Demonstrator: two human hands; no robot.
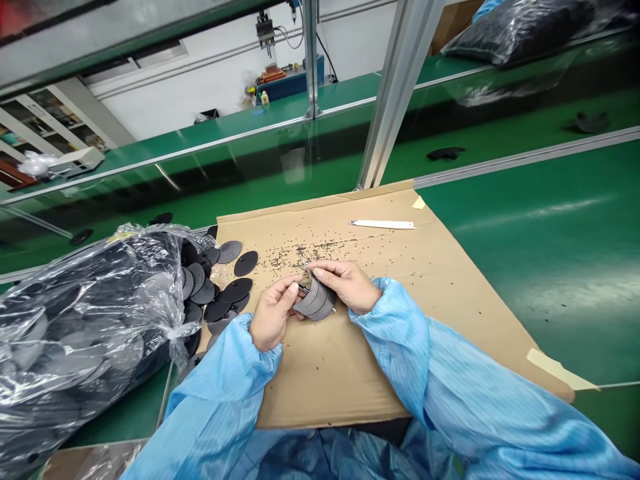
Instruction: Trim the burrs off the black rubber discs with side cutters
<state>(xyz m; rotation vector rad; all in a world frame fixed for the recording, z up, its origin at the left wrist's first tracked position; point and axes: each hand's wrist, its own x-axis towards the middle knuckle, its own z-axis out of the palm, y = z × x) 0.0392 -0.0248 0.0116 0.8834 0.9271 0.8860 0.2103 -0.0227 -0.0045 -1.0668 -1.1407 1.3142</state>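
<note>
A dark grey curved plastic piece (316,301) is held between my two hands, above the cardboard sheet (340,373). My left hand (273,312) is closed at its left side, thumb and fingers pinched near a thin dark item that I cannot make out clearly. From the right, my right hand (349,285) grips the piece's upper edge, with a small shiny bit at the fingertips. Many small black bits (300,255) lie scattered just beyond my hands. Left of them are loose black oval discs (246,263), some overlapping.
A clear plastic bag (100,333) full of grey and black discs fills the left side. A white cutter-like tool (383,225) lies at the cardboard's far side. A metal post (395,100) rises behind it. Tape (560,370) holds the right corner on the green table (550,253).
</note>
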